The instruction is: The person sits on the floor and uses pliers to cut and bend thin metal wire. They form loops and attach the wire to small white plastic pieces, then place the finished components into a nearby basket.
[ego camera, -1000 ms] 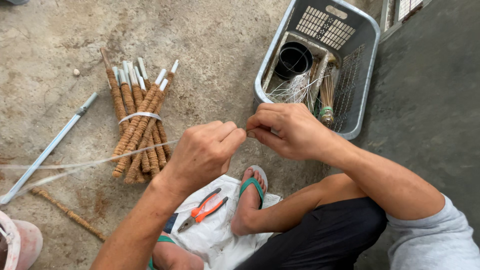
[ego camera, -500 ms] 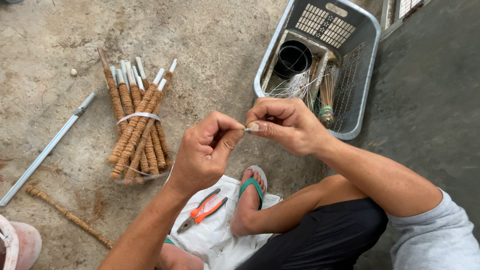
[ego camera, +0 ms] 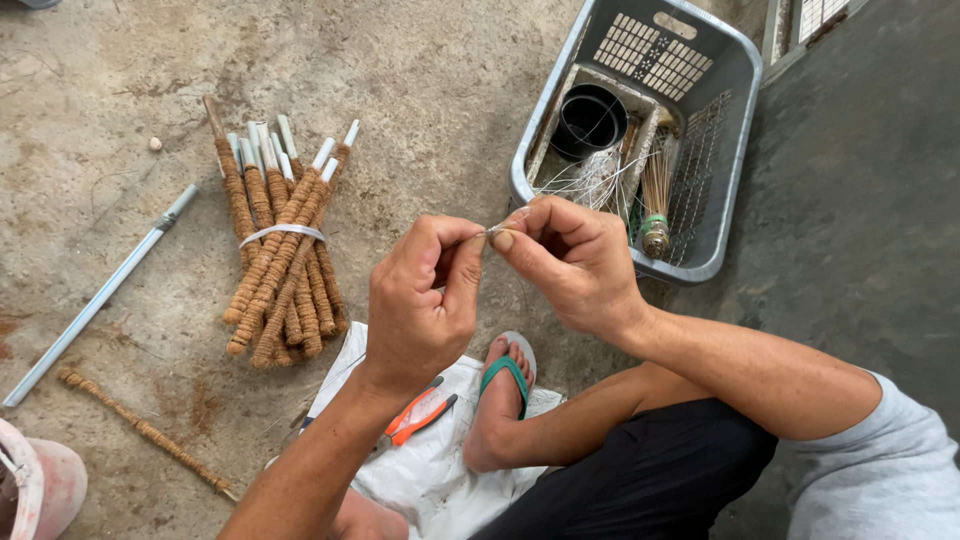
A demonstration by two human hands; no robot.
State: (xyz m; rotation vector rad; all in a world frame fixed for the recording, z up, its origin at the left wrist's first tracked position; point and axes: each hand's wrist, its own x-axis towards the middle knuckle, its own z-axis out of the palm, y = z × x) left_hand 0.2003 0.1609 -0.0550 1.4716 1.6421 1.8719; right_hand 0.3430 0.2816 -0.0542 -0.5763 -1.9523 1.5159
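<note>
thin pale strand [ego camera: 497, 229] pinched between both hands, held in the air above the concrete floor [ego camera: 450, 90], just off the near left corner of the grey basket. left hand [ego camera: 420, 300] curled closed, thumb and forefinger nipping one end of the strand. right hand [ego camera: 570, 260] closed the same way on the other end, fingertips nearly meeting the left's.

below the hands: a foot in a green-strapped sandal [ego camera: 505, 385], resting on a white sack [ego camera: 430, 470] spread on the floor; orange-handled pliers [ego camera: 415, 415] lie on the sack, partly hidden by the left forearm.

grey plastic basket [ego camera: 735, 150] toward the far right of the floor, holding a black pot [ego camera: 590, 118], loose pale fibres [ego camera: 590, 180], and a small bundle of thin sticks [ego camera: 655, 195].

left of the hands: bundle of coir-wrapped poles [ego camera: 280, 250] with white ends, banded at the middle. further left, a long grey rod [ego camera: 100, 295]; one single coir pole [ego camera: 140, 430] near the floor's near left edge.
</note>
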